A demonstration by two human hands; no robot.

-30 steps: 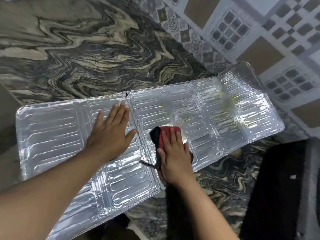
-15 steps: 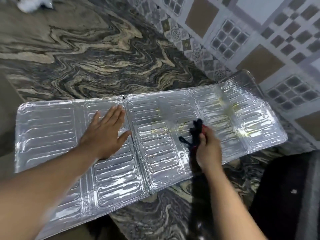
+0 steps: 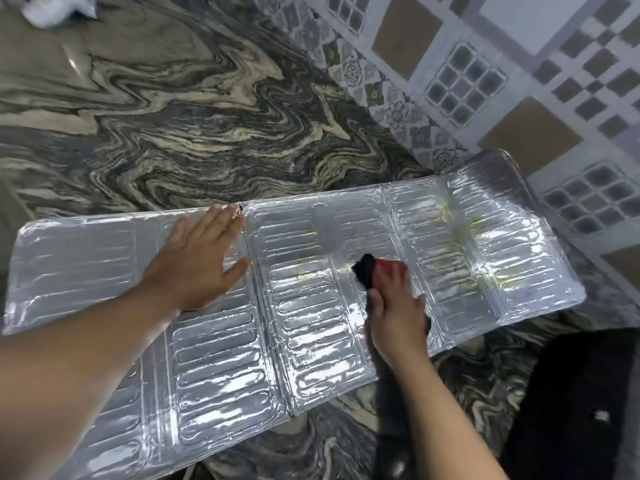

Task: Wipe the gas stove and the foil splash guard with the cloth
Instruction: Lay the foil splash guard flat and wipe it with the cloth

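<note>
The silver foil splash guard (image 3: 304, 327) lies unfolded and flat on the marbled counter, its right end reaching the tiled wall. Yellowish grease marks show on its right panels. My left hand (image 3: 197, 261) presses flat, fingers spread, on the left-centre panel beside a fold. My right hand (image 3: 394, 306) holds a red and black cloth (image 3: 372, 271) pressed against the foil just right of centre. A dark surface at the lower right (image 3: 585, 393) may be the gas stove; I cannot tell for sure.
The swirled grey and cream marble counter (image 3: 180, 126) stretches behind the foil. A patterned tile wall (image 3: 485, 74) rises at the right. A white crumpled object (image 3: 55, 8) sits at the far top left corner.
My right hand with the cloth has swept from the near edge out toward the right and upward across the foil. My left hand has shifted slightly up toward the far edge.
</note>
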